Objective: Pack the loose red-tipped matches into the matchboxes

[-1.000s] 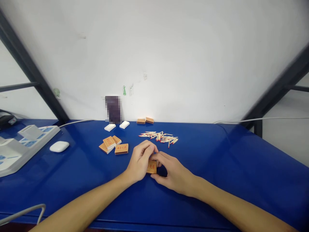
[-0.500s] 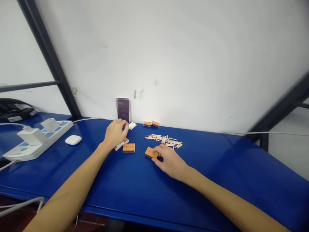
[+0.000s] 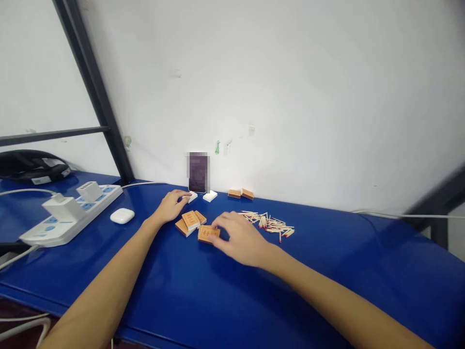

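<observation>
desk: the front edge of our blue desk (image 3: 174, 295) lies well apart from the orange matchbox (image 3: 205, 233), open surface between.
matchbox: just beside the stacked matchboxes (image 3: 190, 220); long axis roughly left to right, printed face up.
right hand (image 3: 241, 238): our thumb and fingers, apart, curve about its right end; clamped or not, we cannot tell.
left hand (image 3: 171, 205): fingertips at a small white box (image 3: 193, 197); we cannot tell their grip.

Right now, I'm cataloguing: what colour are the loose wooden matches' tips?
The matches are red-tipped; head view.
</observation>
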### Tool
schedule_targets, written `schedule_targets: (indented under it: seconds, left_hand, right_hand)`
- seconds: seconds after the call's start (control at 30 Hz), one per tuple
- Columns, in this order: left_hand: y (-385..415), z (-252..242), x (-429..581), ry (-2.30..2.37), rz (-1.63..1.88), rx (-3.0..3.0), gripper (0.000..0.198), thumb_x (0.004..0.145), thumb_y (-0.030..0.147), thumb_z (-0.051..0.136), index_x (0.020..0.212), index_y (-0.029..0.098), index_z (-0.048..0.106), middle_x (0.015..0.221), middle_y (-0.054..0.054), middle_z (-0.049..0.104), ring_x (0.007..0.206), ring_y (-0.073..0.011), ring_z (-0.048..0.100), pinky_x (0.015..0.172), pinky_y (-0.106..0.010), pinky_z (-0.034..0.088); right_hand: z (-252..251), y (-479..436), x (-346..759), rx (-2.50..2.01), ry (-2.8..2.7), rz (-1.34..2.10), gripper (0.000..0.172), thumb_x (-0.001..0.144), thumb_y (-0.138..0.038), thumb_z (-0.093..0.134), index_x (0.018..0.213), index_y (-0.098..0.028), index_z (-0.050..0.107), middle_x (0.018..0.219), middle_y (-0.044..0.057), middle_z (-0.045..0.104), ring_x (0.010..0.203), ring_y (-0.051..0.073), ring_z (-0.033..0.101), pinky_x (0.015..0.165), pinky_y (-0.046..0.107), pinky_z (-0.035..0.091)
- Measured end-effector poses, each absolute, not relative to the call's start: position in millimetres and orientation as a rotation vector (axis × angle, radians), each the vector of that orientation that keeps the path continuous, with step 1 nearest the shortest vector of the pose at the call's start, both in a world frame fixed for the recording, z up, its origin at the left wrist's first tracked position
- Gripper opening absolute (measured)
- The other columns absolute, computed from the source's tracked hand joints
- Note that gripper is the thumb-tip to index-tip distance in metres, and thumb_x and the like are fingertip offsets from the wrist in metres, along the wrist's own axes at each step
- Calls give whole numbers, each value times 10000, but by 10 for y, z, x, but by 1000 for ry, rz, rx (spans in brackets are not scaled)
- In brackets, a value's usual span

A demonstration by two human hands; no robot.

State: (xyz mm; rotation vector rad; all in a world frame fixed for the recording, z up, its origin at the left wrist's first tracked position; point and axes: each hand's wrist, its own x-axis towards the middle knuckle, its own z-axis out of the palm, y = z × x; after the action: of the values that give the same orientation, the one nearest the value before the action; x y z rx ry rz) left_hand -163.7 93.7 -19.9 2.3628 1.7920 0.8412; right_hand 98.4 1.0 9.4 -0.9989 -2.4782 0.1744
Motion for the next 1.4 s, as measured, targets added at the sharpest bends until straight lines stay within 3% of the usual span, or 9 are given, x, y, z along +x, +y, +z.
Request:
schedule_targets:
  seconds: [0.2,0.33,0.47,0.6,0.83,0.97,1.13,1.27,1.4]
  left_hand:
    - [1070,-52,-1432,1842,678,2353,484,944,468,331,1139,192,677,1211,-95,659,1142,-256,583,1005,-350,424]
    - [1180,129,-1173,1882,399,2370,539,903,599,369,1107,214,686,1147,-120,673,1036,-299,635,898,-391,480]
    - [1225,218,-858,1981,150,2370,645,878,673,362,1092,155,680,1154,-196,642,1030,-360,635,848,-445,491]
    - [1238,198,-653,2036,11,2406,479,880,523,522,1121,129,652,1185,-210,627,1094,-366,609,874,-433,482]
    - [1047,378,-533,1848,105,2592,372,920,415,539,1130,120,624,1114,-169,644,1059,-306,615,890,-378,465]
    - [397,491,-215,1213,400,2805,364,899,426,578,1200,221,587,1101,-78,621,991,-236,607,835,-336,489]
    - [-308,192,82,955,238,3038,326,833,480,621,935,170,620,962,-78,605,931,-273,577,791,-408,508]
    - [-279,-26,8,1101,243,3026,283,841,452,599,926,183,618,986,-80,612,933,-276,580,819,-448,498]
    - [-114,-63,-79,1292,344,3123,303,903,415,526,1006,152,637,1175,-148,601,1182,-335,511,1006,-522,394]
  right_hand:
    - [313,890,1404,-1284,-2464,-9,175,904,-227,523,1015,-160,641,984,104,659,914,217,597,776,317,428]
    - [285,1419,1649,-1463,-2612,13,435,890,-372,582,1251,-132,559,1101,151,641,957,251,609,768,319,442]
    - [206,1604,1650,-1488,-2647,16,451,861,-473,617,1171,-146,603,1075,131,643,932,247,615,737,299,442]
    - [129,1633,1568,-1505,-2671,3,409,864,-506,608,1031,-136,659,1080,155,627,900,261,620,714,305,433]
    - [20,1563,1601,-1473,-2658,-23,339,897,-465,588,986,-148,671,999,123,661,863,226,628,707,280,413]
    - [94,1473,1706,-1516,-2602,-56,323,916,-452,564,960,-153,678,980,120,686,850,216,631,673,274,397]
    - [286,1066,1974,-1514,-2340,-100,394,916,-539,521,928,-169,656,928,96,682,795,205,610,640,283,377]
    - [296,482,2179,-1434,-2285,-17,363,927,-517,509,843,-188,637,826,48,646,682,156,562,616,268,361]
    - [131,23,2263,-1395,-2268,88,335,958,-462,469,812,-197,613,771,22,604,641,141,530,605,259,372]
